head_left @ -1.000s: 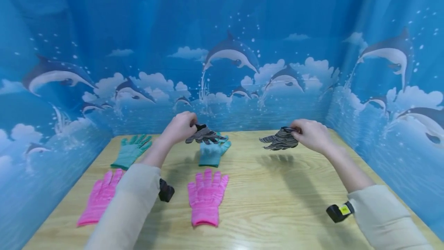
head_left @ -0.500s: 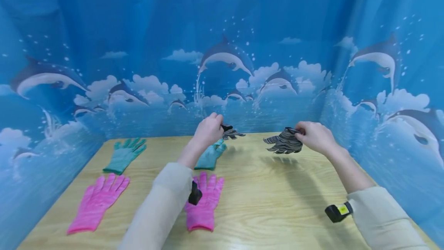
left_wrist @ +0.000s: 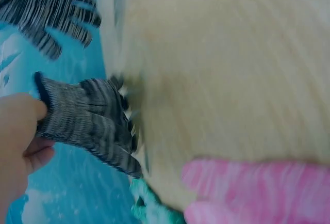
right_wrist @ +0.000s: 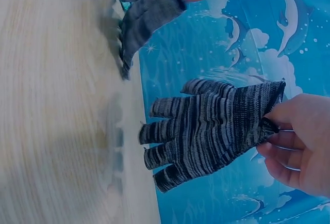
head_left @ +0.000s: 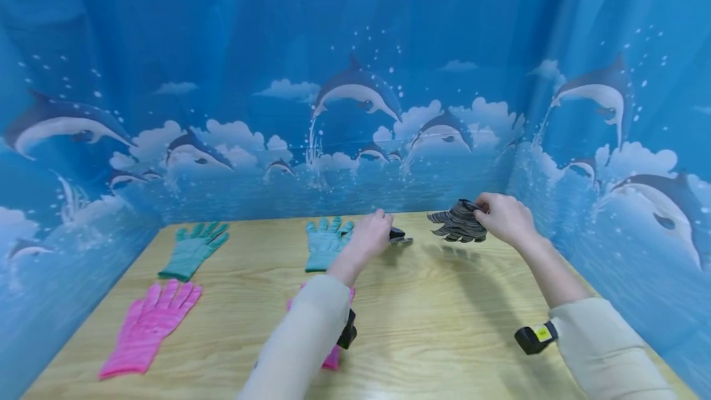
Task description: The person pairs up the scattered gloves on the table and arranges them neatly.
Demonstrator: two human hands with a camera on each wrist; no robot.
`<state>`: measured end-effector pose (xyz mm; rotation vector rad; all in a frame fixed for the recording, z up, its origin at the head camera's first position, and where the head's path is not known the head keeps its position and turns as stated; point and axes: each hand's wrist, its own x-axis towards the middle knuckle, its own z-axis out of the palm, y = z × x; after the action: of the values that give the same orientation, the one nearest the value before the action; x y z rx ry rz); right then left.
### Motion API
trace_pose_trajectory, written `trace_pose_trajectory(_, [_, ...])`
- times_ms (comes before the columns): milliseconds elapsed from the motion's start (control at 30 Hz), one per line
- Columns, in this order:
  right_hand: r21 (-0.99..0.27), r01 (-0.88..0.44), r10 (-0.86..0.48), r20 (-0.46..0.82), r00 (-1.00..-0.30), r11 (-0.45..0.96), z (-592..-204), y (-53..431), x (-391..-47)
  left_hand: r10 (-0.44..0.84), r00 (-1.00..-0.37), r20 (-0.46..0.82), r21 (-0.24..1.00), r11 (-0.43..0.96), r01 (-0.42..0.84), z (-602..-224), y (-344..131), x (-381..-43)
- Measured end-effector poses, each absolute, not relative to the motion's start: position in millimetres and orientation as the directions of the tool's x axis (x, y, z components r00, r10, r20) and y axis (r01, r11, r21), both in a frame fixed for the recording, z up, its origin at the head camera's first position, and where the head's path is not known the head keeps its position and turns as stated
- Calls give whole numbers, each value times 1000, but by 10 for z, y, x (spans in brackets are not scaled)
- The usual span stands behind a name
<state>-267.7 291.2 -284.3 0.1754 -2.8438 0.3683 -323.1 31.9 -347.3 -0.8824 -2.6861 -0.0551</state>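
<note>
My left hand (head_left: 371, 234) pinches the cuff of a black-and-grey striped knit glove (left_wrist: 87, 115), whose fingers hang down close over the far part of the table. In the head view most of that glove is hidden behind the hand. To the right, my right hand (head_left: 507, 220) grips a second striped glove (right_wrist: 206, 128) by its cuff, held up above the table with its fingers pointing left in the head view. Just left of my left hand lies a teal glove (head_left: 323, 245), flat on the wood.
Another teal glove (head_left: 193, 250) lies at the back left of the table (head_left: 433, 326). In front of it is a pink glove (head_left: 152, 326); a second pink glove (left_wrist: 258, 190) is mostly covered by my left forearm in the head view. A dolphin-print curtain (head_left: 355, 29) surrounds the table.
My left hand has carried its striped glove right and then down toward the table, passing beyond the teal glove. The right hand stays nearly in place with its glove.
</note>
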Motion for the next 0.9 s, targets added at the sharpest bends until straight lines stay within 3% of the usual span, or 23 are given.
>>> trace_pose_trajectory(367, [-240, -128, -55, 287, -956, 962, -2948, 2910, -2742, 638, -770, -31, -21, 770, 638, -3634, 507, -3059])
trace_pose_trajectory(700, [-230, -170, -96, 301, -949, 958, -3062, 2852, -2785, 711, -703, 1, -65, 702, 710, -3807, 532, -2987])
trace_pose_trajectory(900, [-236, -175, -91, 329, -940, 956, -3047, 2786, -2808, 734, -678, -49, -44, 676, 735, -3801, 433, -2971])
